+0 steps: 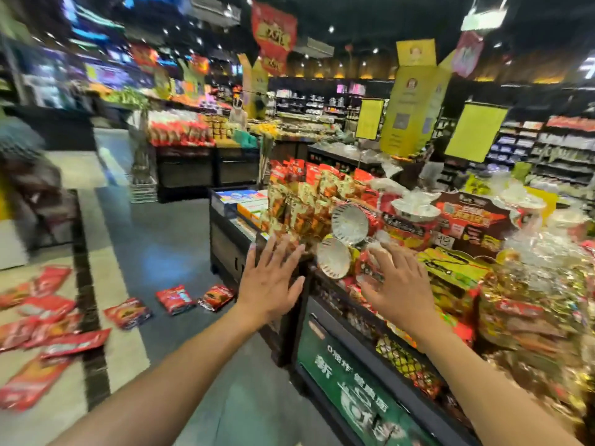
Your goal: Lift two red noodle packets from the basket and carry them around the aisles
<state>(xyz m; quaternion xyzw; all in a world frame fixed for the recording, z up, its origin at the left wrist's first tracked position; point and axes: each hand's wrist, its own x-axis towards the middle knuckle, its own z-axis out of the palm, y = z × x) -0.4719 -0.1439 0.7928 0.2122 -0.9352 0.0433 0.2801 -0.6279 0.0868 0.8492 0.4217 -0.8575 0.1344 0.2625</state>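
My left hand [270, 281] is stretched forward with fingers spread and straight, its fingertips at the foot of a stack of red and yellow snack packets [299, 207] on a dark display stand [325, 333]. My right hand [399, 284] is spread too, fingers reaching to a red wrapped packet [370, 268] beside two round cups [335, 257] lying on their sides with white bottoms facing me. Neither hand grips anything.
Several red packets [175, 299] lie scattered on the floor to the left, more at the far left [48, 323]. The stand's right side is heaped with noodle bowls [415, 217] and bags. A second display table [183, 133] and a person [238, 114] stand farther back.
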